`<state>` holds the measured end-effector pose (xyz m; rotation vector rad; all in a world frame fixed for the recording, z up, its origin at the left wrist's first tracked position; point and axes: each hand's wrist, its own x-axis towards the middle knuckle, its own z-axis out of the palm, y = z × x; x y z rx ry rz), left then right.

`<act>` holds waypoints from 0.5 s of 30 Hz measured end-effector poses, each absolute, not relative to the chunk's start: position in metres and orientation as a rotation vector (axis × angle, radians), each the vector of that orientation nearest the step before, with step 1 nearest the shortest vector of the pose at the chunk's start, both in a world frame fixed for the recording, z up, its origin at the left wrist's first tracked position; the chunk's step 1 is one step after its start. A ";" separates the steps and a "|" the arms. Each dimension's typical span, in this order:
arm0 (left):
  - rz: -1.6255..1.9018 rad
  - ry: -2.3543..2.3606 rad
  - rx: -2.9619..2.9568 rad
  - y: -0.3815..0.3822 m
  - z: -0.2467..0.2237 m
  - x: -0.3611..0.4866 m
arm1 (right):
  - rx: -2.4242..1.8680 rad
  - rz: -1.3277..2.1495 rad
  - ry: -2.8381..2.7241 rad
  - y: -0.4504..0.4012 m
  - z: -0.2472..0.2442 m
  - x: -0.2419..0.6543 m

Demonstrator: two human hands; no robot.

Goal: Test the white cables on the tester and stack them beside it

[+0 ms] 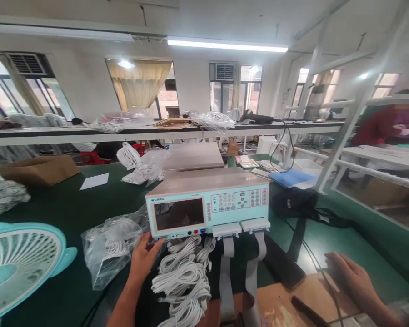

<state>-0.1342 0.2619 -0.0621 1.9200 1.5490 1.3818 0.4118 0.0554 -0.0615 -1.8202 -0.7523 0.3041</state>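
My left hand (146,254) is at the lower left corner of a bench tester (177,209) with a dark screen and a light-blue keypad front. Its thumb and forefinger are apart, the thumb reaching toward the bottom edge of the front panel. Coiled white cables (184,281) lie in a pile just right of that hand. From two white connectors on the tester, grey ribbon cables (227,272) run down toward me. Low on the right, my right hand (351,274) is over the table by a thin black cord, fingers loosely extended, with nothing visible in it.
A turquoise fan (23,268) stands at the left, beside a clear plastic bag (112,240) with a white cable. A brown board (276,299) and a black bag (295,202) lie to the right. Behind are a carton (41,170) and a shelf (139,135). Another person (385,122) is at the far right.
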 end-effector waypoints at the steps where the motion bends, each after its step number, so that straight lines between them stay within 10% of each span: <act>1: 1.371 1.558 1.936 0.263 -0.063 -0.135 | -1.793 0.364 -0.740 0.055 -0.060 0.411; 15: 1.357 1.675 1.965 0.268 -0.063 -0.136 | -1.001 0.743 -1.616 0.029 0.067 0.265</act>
